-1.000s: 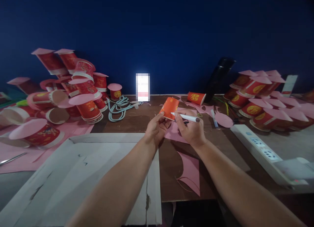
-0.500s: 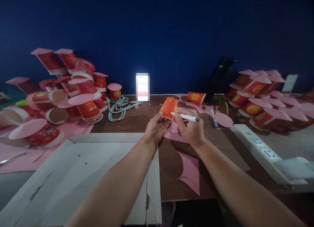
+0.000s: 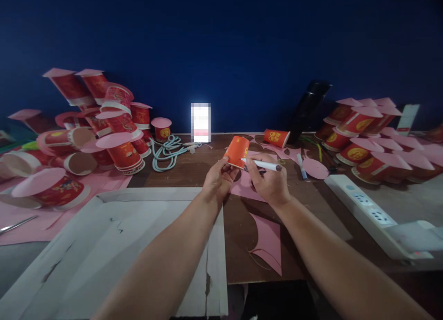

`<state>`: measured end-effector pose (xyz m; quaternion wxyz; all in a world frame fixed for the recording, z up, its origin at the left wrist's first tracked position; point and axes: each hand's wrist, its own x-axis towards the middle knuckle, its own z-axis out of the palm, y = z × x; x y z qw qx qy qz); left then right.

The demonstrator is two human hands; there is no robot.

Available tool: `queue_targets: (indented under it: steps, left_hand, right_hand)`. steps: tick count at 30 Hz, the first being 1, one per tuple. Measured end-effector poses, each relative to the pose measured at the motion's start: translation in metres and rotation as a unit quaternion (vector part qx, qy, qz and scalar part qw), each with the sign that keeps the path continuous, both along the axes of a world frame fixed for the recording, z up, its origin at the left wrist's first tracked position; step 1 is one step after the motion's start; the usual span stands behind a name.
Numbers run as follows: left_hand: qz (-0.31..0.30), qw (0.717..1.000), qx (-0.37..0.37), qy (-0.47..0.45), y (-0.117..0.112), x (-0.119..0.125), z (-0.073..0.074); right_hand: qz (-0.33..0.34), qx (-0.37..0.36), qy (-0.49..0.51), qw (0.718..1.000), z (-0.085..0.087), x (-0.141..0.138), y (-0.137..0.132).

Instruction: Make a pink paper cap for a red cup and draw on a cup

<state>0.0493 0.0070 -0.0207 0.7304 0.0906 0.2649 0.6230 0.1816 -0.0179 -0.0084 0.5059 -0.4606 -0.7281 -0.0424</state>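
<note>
My left hand [image 3: 217,178] pinches the rim of an orange-red paper cup [image 3: 237,151], which stands mouth down on pink paper [image 3: 244,187] in the middle of the brown table [image 3: 187,174]. My right hand [image 3: 268,181] grips a white pen [image 3: 262,164], with its tip against the cup's lower edge. Both hands are closed and sit side by side.
Piles of red cups with pink paper lids lie at the left [image 3: 114,147] and right [image 3: 360,149]. A coiled cable [image 3: 166,151], a lit phone [image 3: 200,122], a black bottle [image 3: 308,108], a power strip [image 3: 363,202], grey cardboard [image 3: 114,246] and a pink offcut [image 3: 268,244] surround the hands.
The cup has tilted and shifted slightly left in my left hand. The pen and both arms have hardly moved.
</note>
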Motion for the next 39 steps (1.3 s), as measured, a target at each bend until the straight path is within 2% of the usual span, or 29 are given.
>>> queue_targets:
  steps: [23, 26, 29, 33, 36, 39]
  left_hand:
    - [0.001, 1.000, -0.001, 0.004, -0.001, -0.001, 0.002]
    - [0.003, 1.000, 0.016, -0.005, 0.000, -0.001, 0.000]
    - [0.012, 1.000, 0.022, -0.016, 0.001, -0.001, -0.001]
    - [0.009, 1.000, -0.005, -0.008, 0.002, -0.001, 0.001]
    - [-0.004, 1.000, -0.016, -0.006, 0.000, 0.001, 0.003]
    - [-0.017, 1.000, -0.011, -0.010, -0.004, 0.004, 0.003]
  right_hand:
    - [-0.008, 0.000, 0.004, 1.000, 0.001, -0.001, -0.001]
    - [0.012, 0.008, 0.031, 0.999, 0.001, -0.002, -0.002]
    - [0.037, -0.019, 0.112, 0.993, 0.002, 0.000, -0.001]
    - [0.037, -0.081, 0.272, 0.958, -0.003, 0.005, 0.013]
    - [0.072, -0.191, 0.386, 0.899, -0.014, 0.009, 0.028]
    - [0.137, -0.302, 0.444, 0.832, -0.023, 0.008, 0.036]
